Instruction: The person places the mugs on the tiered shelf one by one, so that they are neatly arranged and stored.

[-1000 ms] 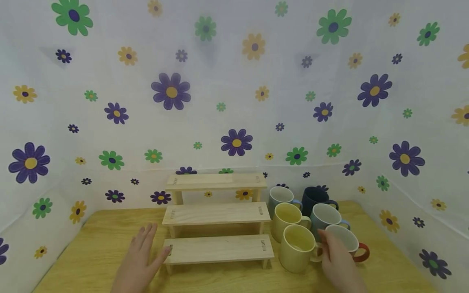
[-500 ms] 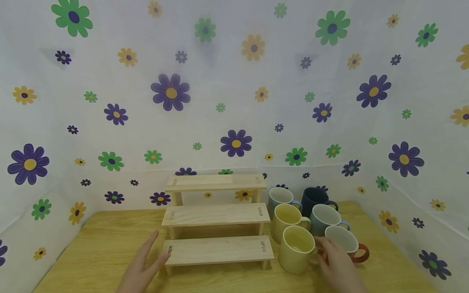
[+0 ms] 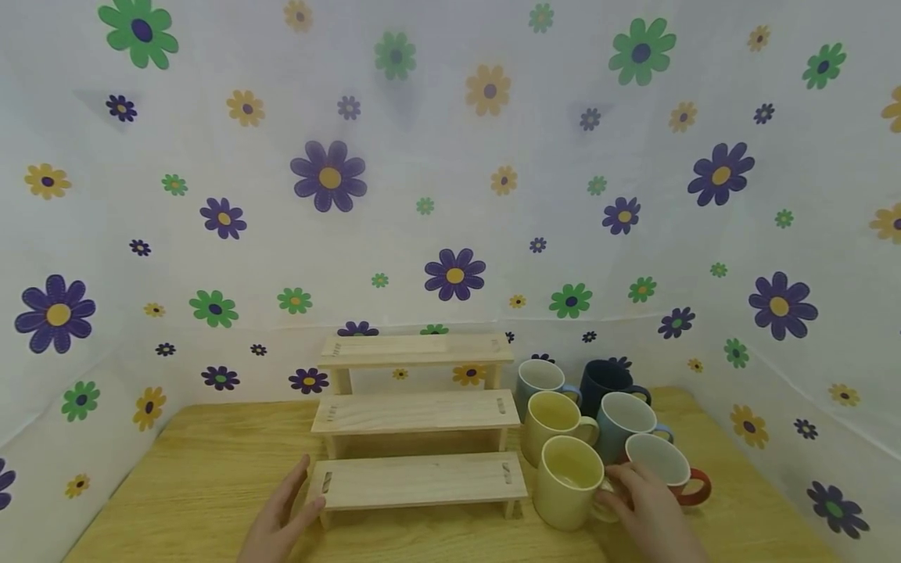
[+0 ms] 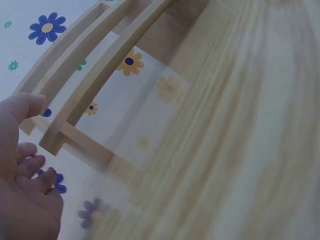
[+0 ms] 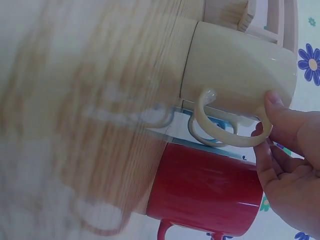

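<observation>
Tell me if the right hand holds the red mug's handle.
No: in the right wrist view, the right hand pinches the handle of the front pale yellow mug.

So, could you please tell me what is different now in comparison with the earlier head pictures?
The right hand has come lower and now pinches the handle of the front cream mug between thumb and fingers. The left hand has drawn back a little toward the person, near the wooden three-tier shelf. The shelf and the other five mugs stayed in place.
</observation>
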### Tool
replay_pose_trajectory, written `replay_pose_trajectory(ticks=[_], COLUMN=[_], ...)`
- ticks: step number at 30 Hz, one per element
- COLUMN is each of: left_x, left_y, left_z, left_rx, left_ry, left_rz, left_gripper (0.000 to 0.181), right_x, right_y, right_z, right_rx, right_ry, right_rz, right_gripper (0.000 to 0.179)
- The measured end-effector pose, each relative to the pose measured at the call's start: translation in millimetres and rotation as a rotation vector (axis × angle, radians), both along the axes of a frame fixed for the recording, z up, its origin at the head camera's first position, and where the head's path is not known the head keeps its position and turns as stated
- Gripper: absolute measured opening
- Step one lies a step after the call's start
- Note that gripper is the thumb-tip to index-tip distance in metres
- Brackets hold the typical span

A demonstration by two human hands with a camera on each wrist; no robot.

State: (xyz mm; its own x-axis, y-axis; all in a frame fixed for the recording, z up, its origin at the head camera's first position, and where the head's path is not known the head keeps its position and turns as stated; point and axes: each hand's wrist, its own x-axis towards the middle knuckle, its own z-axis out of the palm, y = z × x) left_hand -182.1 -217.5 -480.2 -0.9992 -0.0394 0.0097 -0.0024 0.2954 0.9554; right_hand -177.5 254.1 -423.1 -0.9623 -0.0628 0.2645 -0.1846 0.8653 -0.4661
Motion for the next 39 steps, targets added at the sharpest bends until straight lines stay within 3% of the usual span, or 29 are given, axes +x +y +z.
replay_pose_trajectory(ticks=[10, 19, 24, 32, 39], left_x=[-0.4, -1.4, -1.9, -2.5, -1.6], left_y=[-0.9, -2.3, -2.7, -3.3, -2.9], left_z=[-14.5, -19.6, -22.3, -20.7, -20.5], left_rx=[0.051, 0.042, -0.002, 0.012, 0.021], left_ry=[0.084, 0.073, 0.124, 0.04, 0.06], left_rz=[0.003, -0.098, -0.098, -0.095, -0.096], left_gripper=[0.076, 0.074, 0.067, 0.067, 0.066], right_x=[0.2, 0.0, 0.8, 0.3, 0.7], right_y=[0, 2, 3, -1, -7], right_z=[1.6, -6.8, -18.3, -35.4, -49.6], right_rx=[-0.042, -0.166, -0.25, -0.54, -0.754], right_ry=[-0.059, -0.162, -0.119, 0.002, 0.051], right_rz=[-0.024, -0.07, -0.091, -0.043, -0.043], right_gripper=[0.028, 0.028, 0.027, 0.015, 0.019])
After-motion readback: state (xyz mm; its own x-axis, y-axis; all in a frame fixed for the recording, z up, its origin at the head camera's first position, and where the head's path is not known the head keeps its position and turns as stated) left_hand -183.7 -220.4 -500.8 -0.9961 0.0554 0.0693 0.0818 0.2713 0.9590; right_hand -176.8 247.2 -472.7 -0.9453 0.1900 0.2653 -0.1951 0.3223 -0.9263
